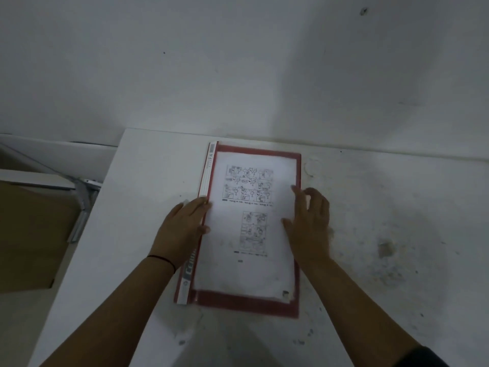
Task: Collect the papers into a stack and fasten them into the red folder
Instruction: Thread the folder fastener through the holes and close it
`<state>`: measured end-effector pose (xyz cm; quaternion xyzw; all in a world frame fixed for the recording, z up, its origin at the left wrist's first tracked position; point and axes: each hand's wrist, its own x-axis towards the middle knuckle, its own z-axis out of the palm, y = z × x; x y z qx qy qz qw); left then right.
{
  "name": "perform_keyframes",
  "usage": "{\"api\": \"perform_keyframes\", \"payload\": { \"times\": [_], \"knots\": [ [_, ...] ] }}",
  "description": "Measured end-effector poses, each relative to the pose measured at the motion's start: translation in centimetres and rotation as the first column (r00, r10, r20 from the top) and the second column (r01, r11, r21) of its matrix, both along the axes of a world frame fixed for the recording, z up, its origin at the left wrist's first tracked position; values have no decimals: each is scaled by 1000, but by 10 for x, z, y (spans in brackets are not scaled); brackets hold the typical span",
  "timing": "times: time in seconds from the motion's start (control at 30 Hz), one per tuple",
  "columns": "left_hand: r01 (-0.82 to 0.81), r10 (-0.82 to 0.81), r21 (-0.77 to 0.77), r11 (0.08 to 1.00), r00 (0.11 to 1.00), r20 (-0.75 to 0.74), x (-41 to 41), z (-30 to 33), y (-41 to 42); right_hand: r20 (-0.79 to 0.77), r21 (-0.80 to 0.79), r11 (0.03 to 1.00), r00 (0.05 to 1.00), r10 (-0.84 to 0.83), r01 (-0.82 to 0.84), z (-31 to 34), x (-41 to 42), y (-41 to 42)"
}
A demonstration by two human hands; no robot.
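Observation:
The red folder [298, 300] lies flat in the middle of the white table [137, 186], its white labelled spine strip on the left. A white paper stack [251, 271] printed with small comic drawings lies inside the red border, under what seems a clear cover. My left hand [182, 229] rests on the spine edge with fingers straight, fingertips touching the paper's left side. My right hand [309, 221] lies at the paper's right edge, index and thumb extended on the sheet, the other fingers loosely curled.
The table's top is stained and speckled on the right [386, 247]. Its left edge drops to a brown cardboard box [29, 234] and a grey metal bracket [82, 205]. A white wall [238, 62] rises right behind the table.

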<state>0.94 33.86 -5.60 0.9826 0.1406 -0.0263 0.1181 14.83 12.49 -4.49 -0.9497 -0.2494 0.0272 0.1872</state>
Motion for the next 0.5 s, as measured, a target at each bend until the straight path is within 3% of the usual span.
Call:
{"api": "perform_keyframes", "payload": {
  "times": [0.07, 0.17, 0.37, 0.5],
  "knots": [
    [-13, 13, -4, 1000, 1000, 9, -2, 2, 4, -27, -25, 988, 988, 154, -155, -3, -2, 3],
    [-20, 20, -29, 999, 1000, 15, -7, 5, 8, -234, -55, 949, 928, 290, -311, -7, -8, 8],
    [-7, 7, 35, 999, 1000, -11, -26, 0, 21, -310, -30, 932, 890, 335, -361, -12, -26, 13],
    [-90, 92, -41, 995, 995, 43, -31, -14, 14, -306, 48, 954, 905, 297, -296, -18, -37, 13]
  ]
}}
